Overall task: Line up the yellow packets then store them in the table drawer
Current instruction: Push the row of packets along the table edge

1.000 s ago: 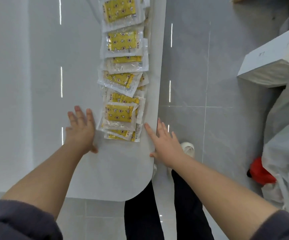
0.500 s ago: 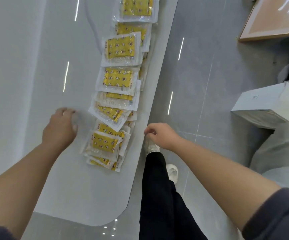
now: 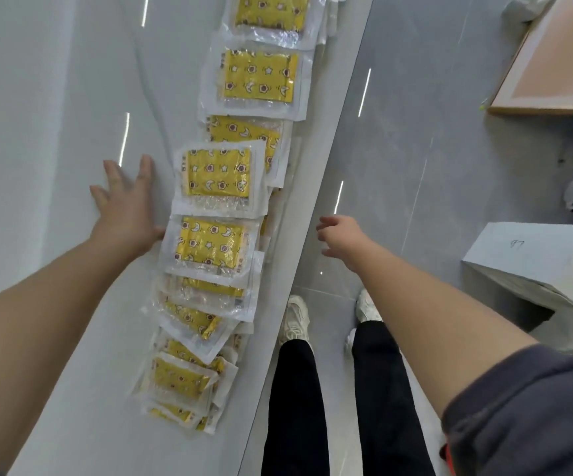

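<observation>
Several yellow packets [image 3: 217, 173] in clear wrappers lie in an overlapping row along the right edge of the white table [image 3: 55, 132], running from the far end towards me. My left hand [image 3: 125, 207] lies flat on the table with fingers spread, its thumb side touching the left edge of the row at a middle packet [image 3: 209, 245]. My right hand [image 3: 338, 237] hovers off the table's right edge, above the floor, fingers loosely apart and holding nothing. No drawer is visible.
Grey tiled floor [image 3: 415, 132] lies to the right of the table. A white box [image 3: 535, 266] stands on the floor at the right, and a framed brown board [image 3: 559, 63] at the upper right. My own legs and white shoes [image 3: 295, 321] stand beside the table edge.
My left hand went from a fist to flat and spread, farther along the row. My right hand uncurled and sits off the table edge. The view moved forward along the row.
</observation>
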